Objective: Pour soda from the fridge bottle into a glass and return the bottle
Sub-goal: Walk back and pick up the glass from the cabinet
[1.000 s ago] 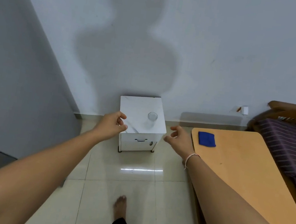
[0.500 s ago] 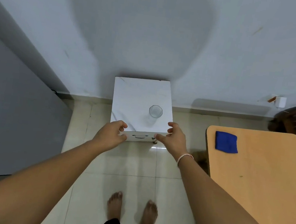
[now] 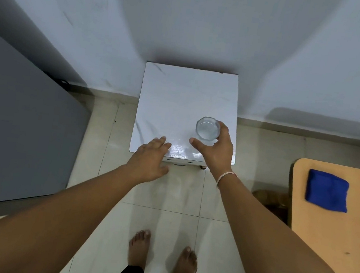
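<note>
— Right hand (image 3: 216, 150)?

— Wrapped round the glass (image 3: 207, 129). Fingers (image 3: 224, 130) curled about its far right side, thumb (image 3: 196, 142) spread wide to the near left, low by the base. Hard to say whether touching at the thumb tip. A fairly wide clasp, then, with the tumbler inside it.

— And the glass itself?

— Upright, clear, faceted at the rim, seen from straight above. Standing on the white cabinet (image 3: 180, 95), right inside that clasp, toward the near right corner of the marbled top. Contents impossible to judge from overhead.

— Left hand (image 3: 148, 162)?

— Flat and relaxed, fingers straight and held together, holding nothing. Just left of the clasp and slightly nearer the body, fingertips over the near left edge of the cabinet top. Resting or hovering: cannot tell.

— Anything else around the clasp?

— A thin pale bracelet (image 3: 226, 176) just behind it, on the wrist. Well off to its right, a wooden table (image 3: 333, 236) with a folded blue cloth (image 3: 327, 192) lying near the corner. Far to its left, beyond the other hand, a large grey panel (image 3: 15, 126) against the wall. Behind and below, two bare feet (image 3: 139, 247) on pale floor tiles (image 3: 161, 198). Beyond the clasp, past the cabinet's far edge, a plain bluish wall (image 3: 212, 26) crossed by a broad shadow.
</note>
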